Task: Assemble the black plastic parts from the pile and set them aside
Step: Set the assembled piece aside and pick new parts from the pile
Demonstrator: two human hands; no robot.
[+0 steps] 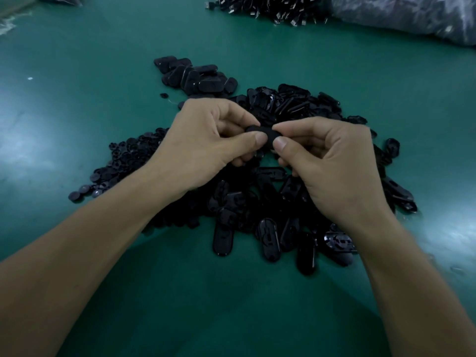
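My left hand (206, 140) and my right hand (334, 166) meet above the middle of the pile, both pinching one black oval plastic part (265, 134) between thumbs and fingers. Under them spreads a big pile of black oval shells (278, 220) on the green table. To its left lies a heap of small round black pieces (123, 161). Behind the hands, a smaller group of closed black oval parts (195, 77) lies apart from the pile. My fingers hide most of the held part.
The green table mat (77, 73) runs around the piles. At the far edge lies a heap of black and metal pieces (270, 6), with a grey plastic bag (412, 14) to its right. Another dark bag (61, 0) sits at the top left.
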